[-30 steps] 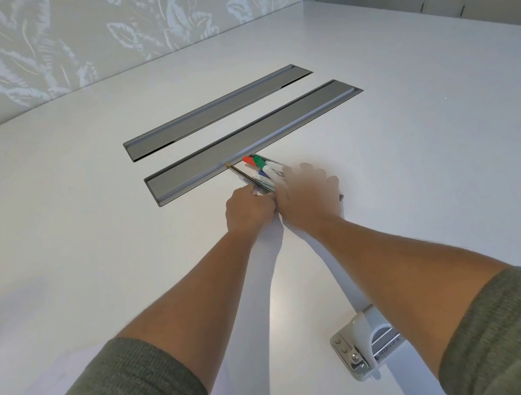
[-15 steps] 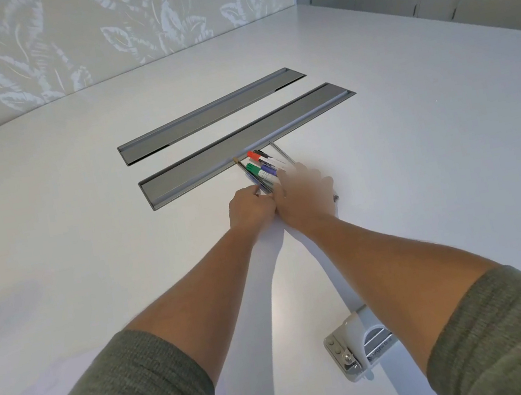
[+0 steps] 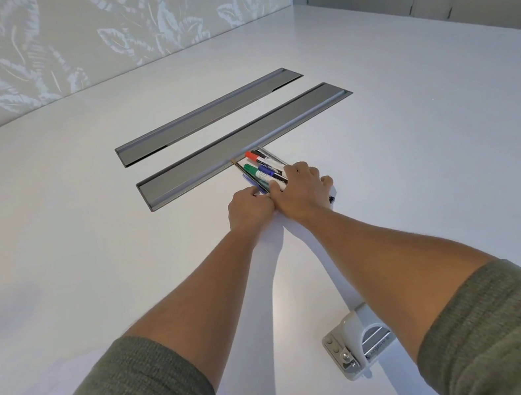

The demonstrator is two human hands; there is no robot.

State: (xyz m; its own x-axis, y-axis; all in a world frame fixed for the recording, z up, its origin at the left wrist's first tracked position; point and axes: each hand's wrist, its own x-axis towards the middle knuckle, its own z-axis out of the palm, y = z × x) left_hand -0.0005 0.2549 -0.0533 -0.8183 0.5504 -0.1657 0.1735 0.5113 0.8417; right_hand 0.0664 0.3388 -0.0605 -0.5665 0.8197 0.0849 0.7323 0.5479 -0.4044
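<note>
Markers [image 3: 261,171] slid toward grey flap [image 3: 212,167] in white table [image 3: 421,169], left hand [image 3: 248,208] and right hand [image 3: 299,190] gripping them.

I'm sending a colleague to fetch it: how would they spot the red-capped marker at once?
On the white table, find the nearer grey strip of the two long ones. A bundle of pens lies at its front edge; the red-capped marker has the only red cap, beside a green cap and a blue cap.
</note>
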